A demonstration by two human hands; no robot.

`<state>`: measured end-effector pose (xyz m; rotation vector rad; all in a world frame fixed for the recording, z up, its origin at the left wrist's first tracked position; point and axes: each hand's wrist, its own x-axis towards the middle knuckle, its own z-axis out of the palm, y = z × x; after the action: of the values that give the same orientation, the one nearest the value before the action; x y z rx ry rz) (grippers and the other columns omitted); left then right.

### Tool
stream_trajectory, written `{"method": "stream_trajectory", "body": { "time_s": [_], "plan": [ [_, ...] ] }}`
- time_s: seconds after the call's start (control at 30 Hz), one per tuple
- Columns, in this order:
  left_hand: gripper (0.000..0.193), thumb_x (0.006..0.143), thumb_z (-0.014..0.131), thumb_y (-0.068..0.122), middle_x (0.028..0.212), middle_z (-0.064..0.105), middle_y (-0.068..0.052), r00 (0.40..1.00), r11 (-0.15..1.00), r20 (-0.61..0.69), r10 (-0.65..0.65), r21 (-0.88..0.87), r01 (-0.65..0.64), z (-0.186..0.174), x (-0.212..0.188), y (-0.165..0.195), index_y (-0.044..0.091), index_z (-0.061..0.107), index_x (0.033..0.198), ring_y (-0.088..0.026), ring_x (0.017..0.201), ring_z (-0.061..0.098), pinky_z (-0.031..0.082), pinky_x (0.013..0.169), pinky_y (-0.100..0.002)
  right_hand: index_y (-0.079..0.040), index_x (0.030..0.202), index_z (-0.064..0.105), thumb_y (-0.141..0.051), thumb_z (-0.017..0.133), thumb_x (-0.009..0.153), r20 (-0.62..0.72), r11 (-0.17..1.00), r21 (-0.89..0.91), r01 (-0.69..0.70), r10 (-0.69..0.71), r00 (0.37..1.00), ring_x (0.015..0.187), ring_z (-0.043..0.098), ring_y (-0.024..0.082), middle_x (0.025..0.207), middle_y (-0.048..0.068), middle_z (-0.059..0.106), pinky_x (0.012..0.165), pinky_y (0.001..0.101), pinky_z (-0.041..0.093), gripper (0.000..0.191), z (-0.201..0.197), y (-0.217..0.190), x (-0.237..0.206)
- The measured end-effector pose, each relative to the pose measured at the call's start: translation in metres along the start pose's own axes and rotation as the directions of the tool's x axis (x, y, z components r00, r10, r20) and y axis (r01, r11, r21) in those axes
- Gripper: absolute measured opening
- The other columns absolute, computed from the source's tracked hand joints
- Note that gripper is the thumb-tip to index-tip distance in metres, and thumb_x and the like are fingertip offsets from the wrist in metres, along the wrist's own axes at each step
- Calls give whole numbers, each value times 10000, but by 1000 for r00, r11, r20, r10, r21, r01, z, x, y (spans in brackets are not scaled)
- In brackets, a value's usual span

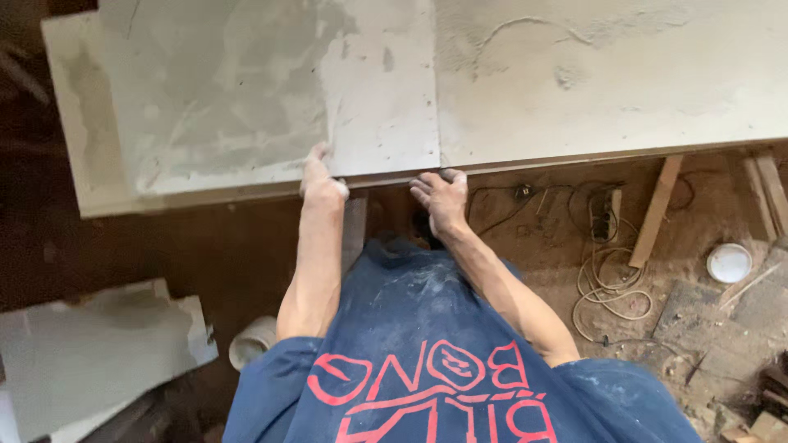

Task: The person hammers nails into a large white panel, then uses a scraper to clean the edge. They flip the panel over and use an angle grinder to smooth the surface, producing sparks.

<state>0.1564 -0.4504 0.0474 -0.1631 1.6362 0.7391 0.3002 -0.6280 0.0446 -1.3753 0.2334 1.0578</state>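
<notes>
A large grey panel (pixel 246 98), smeared with dried plaster, lies flat in front of me, and a second panel (pixel 607 82) butts against it along a seam. My left hand (pixel 322 184) grips the near edge of the left panel, with fingers on top of it. Just to the right, my right hand (pixel 441 197) holds the same near edge by the seam, its fingers curled under. Both forearms are dusted white. My dusty blue shirt (pixel 427 361) with red print fills the bottom of the view.
Dirt floor below the panels. Coiled pale cable (pixel 607 287) and a power strip (pixel 603 215) lie at the right, with wooden slats (pixel 654 213), a round white lid (pixel 728 262) and scrap wood. Broken board pieces (pixel 90 353) lie lower left, next to a white roll (pixel 253 340).
</notes>
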Motion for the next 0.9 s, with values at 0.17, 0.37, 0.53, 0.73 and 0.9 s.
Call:
{"method": "stream_trajectory", "body": {
  "time_s": [0.17, 0.37, 0.53, 0.73, 0.9],
  "plan": [
    [418, 699, 766, 137, 1076, 738, -63, 998, 999, 54, -34, 10, 33, 2, -9, 1, 51, 668, 1096, -236, 986, 700, 509, 808, -469, 37, 1216, 300, -17, 631, 912, -12, 998, 63, 1, -1, 1000, 977, 707, 401, 1112, 261, 585, 837, 468, 641, 452, 3, -4, -2],
    [396, 793, 782, 109, 1108, 687, -115, 998, 1000, -59, 0, 0, 0, -3, -30, 0, 3, 648, 1150, -227, 1027, 668, 548, 862, -424, 54, 1219, 266, -5, 640, 930, -50, 999, -4, -49, 49, 998, 1054, 714, 406, 1184, 304, 561, 904, 466, 597, 476, 14, -14, -5],
    [346, 803, 746, 65, 1073, 703, -92, 997, 994, -79, -18, -105, 9, -6, -17, -4, 18, 628, 1125, -234, 929, 681, 558, 801, -439, -14, 1305, 149, 17, 626, 893, -4, 996, 85, -17, 17, 1000, 1099, 639, 394, 1203, 277, 525, 955, 498, 588, 631, 18, -4, -8],
    [288, 912, 659, 169, 1052, 687, -137, 996, 998, -74, 42, 48, -38, -26, 9, -18, -3, 660, 1144, -227, 872, 694, 602, 737, -376, -56, 1385, 161, -111, 688, 850, -39, 965, 240, -102, 115, 993, 1181, 577, 414, 1247, 247, 521, 1050, 575, 491, 753, 17, 15, 0],
    [360, 813, 655, 221, 1052, 662, -95, 999, 990, 24, 32, 133, -34, -44, 35, -15, 71, 631, 1140, -243, 893, 641, 530, 658, -373, -38, 1265, 500, -219, 683, 820, -47, 920, 337, -201, 230, 972, 1107, 598, 348, 1206, 171, 607, 948, 589, 486, 514, 25, 35, -2]
  ]
}}
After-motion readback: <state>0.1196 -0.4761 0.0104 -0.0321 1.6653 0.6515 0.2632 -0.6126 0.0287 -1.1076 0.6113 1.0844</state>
